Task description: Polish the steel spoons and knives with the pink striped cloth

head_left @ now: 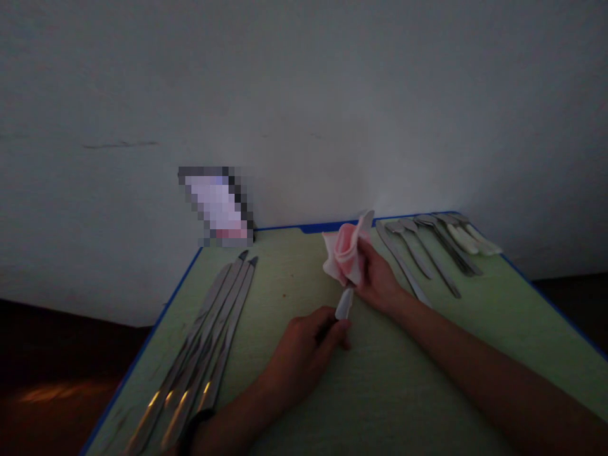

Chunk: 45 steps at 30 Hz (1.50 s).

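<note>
one cloth (346,250) above green tabletop (522,342) | blue edging (327,227) | grey wall (304,95) behind

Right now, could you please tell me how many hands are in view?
2, both over the green table: the left hand holds the near end of a utensil; the right hand, farther forward, holds a pink cloth around it.

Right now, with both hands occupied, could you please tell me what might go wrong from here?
The utensil in the left hand could slip against the bunched pink cloth in the right hand. If the end in the cloth is sharp, it might cut through to that hand. The left forearm appears close to the knives and may nudge them.
</note>
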Tool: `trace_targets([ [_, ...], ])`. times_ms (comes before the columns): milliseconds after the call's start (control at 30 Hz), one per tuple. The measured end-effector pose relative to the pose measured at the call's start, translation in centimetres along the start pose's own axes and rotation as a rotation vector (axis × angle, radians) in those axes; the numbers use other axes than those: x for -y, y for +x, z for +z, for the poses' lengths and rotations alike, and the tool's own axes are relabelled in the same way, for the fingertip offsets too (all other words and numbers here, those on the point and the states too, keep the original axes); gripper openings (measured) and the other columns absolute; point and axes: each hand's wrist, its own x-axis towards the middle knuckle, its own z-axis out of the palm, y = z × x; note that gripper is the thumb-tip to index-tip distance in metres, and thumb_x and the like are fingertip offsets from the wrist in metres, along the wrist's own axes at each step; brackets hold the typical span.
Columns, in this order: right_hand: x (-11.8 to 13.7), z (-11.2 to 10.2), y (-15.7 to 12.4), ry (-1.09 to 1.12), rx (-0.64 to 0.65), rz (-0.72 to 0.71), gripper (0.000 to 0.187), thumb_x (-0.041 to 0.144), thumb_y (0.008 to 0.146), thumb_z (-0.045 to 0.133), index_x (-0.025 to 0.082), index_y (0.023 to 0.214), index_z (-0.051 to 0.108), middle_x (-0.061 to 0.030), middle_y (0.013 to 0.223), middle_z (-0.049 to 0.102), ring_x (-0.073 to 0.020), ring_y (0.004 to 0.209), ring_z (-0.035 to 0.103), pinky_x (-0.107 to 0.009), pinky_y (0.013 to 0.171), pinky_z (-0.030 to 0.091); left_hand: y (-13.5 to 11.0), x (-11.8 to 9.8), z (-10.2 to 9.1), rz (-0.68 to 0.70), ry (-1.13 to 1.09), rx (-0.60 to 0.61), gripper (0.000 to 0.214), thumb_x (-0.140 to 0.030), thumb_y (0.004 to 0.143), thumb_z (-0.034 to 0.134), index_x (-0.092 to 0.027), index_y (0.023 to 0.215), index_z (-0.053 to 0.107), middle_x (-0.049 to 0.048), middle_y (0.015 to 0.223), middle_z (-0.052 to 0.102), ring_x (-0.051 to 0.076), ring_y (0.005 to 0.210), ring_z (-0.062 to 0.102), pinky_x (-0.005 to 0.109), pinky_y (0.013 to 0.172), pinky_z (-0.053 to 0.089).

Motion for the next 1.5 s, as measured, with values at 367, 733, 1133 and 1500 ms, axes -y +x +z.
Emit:
trace_targets([
  [367, 0.8, -0.8, -1.4, -0.643, 0.542, 0.069, 0.031, 0.025, 0.066, 0.071, 0.015, 0.093, 0.059, -0.0013, 0.081, 0.065, -0.0122, 0.071, 0.058, -0.024, 0.065, 0.047, -0.2, -0.1, 0.2, -0.047, -0.102, -0.130, 0.037, -0.033, 0.088, 0.047, -0.015, 0.058, 0.060, -0.0038, 0.050, 0.049, 0.009, 0.047, 0.044, 0.019, 0.048, 0.031],
  [733, 0.3, -0.8, -1.3, -0.614, 0.489, 0.029, 0.024, 0.034, 0.073, 0.065, 0.014, 0.087, 0.063, -0.0008, 0.075, 0.064, -0.0108, 0.067, 0.057, -0.023, 0.065, 0.045, 0.1, 0.2, -0.1, -0.013, -0.154, -0.168, 0.035, -0.034, 0.089, 0.044, -0.015, 0.064, 0.057, -0.0024, 0.054, 0.053, 0.009, 0.049, 0.047, 0.018, 0.048, 0.034],
  [1133, -0.3, -0.9, -0.6, -0.466, 0.302, -0.044, 0.027, 0.041, 0.076, 0.061, 0.015, 0.082, 0.061, -0.0006, 0.073, 0.061, -0.0106, 0.064, 0.053, -0.023, 0.063, 0.043, -0.2, 0.5, 0.1, 0.017, -0.131, 0.034, 0.024, -0.023, 0.086, 0.044, -0.016, 0.066, 0.056, -0.0034, 0.057, 0.050, 0.009, 0.051, 0.046, 0.019, 0.048, 0.033],
  [1500, -0.6, -0.9, -1.0, -0.549, 0.262, -0.070, 0.032, 0.046, 0.077, 0.059, 0.014, 0.075, 0.060, -0.0002, 0.067, 0.059, -0.0109, 0.060, 0.051, -0.024, 0.060, 0.040, 0.1, 0.4, 0.0, -0.015, -0.092, -0.013, 0.029, -0.035, 0.091, 0.038, -0.018, 0.069, 0.048, -0.0032, 0.060, 0.045, 0.011, 0.053, 0.042, 0.021, 0.049, 0.032],
])
